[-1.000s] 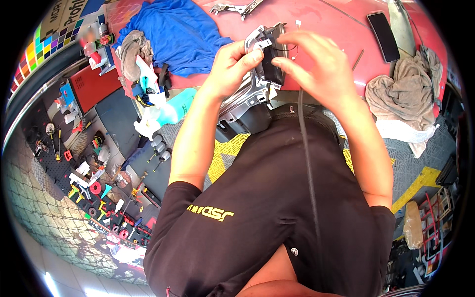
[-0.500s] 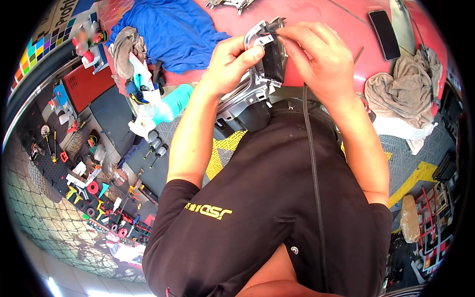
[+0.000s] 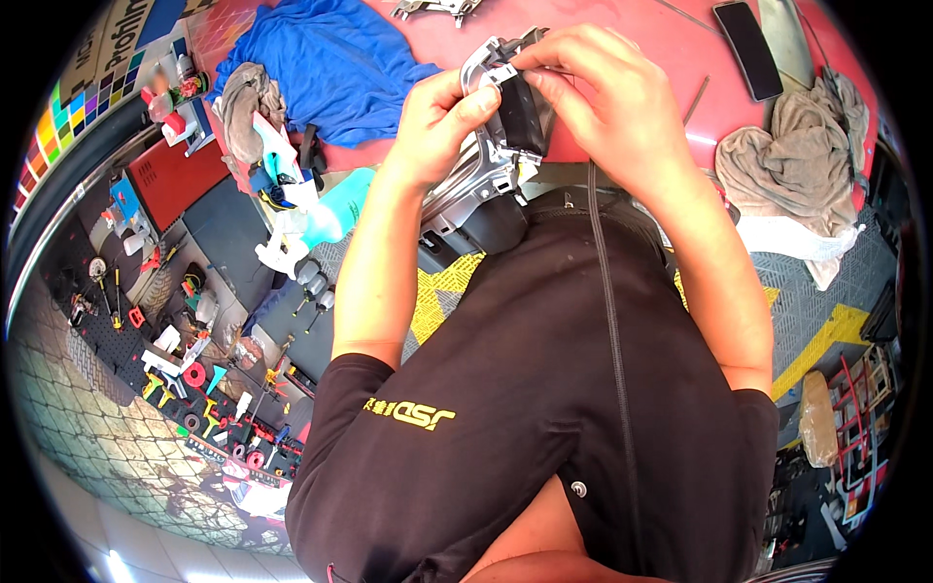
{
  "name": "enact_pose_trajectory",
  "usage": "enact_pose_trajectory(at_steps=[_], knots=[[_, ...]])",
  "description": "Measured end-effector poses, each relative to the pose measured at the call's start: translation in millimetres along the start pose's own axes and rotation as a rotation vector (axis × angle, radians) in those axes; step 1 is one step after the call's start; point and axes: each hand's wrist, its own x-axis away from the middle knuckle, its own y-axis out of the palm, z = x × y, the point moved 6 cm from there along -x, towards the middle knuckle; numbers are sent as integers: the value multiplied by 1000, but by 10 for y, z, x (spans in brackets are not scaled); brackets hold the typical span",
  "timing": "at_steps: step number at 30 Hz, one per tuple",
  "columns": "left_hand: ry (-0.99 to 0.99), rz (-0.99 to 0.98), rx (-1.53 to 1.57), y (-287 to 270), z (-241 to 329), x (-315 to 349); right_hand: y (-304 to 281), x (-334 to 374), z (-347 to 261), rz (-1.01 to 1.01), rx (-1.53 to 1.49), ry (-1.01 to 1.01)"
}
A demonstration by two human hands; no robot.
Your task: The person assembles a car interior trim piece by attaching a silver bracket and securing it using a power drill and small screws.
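A grey and black plastic trim panel [image 3: 459, 201], with an oblong frame at its upper end and a rounded black part lower down, is held up before my waist. My left hand [image 3: 434, 131] grips the frame's left side, thumb on the front and fingers behind. At the top right of that frame, my right hand [image 3: 607, 102] is closed, its thumb and index fingertip pinched together against the edge. Whatever lies between those fingertips is too small to make out. The panel's lower end rests close to my dark shirt.
A red surface [image 3: 573, 24] bears a blue cloth [image 3: 321, 73], a phone [image 3: 748, 51], a thin stick [image 3: 696, 100] and a crumpled grey cloth [image 3: 787, 160]. A teal spray bottle [image 3: 335, 209] hangs at its left edge. Tools [image 3: 209, 389] cover a board at the left.
Both hands and the trim panel sit slightly further left and up in the picture. The view has shifted a little too; both hands keep about the same hold.
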Motion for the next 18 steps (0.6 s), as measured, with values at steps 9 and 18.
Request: enact_pose_trajectory(at_steps=[9,18], knots=[[25,35,-174,103,98,45,213,98,245,-168,-562,397],[172,250,-339,74,272,19,241,25,303,-149,-639,409]])
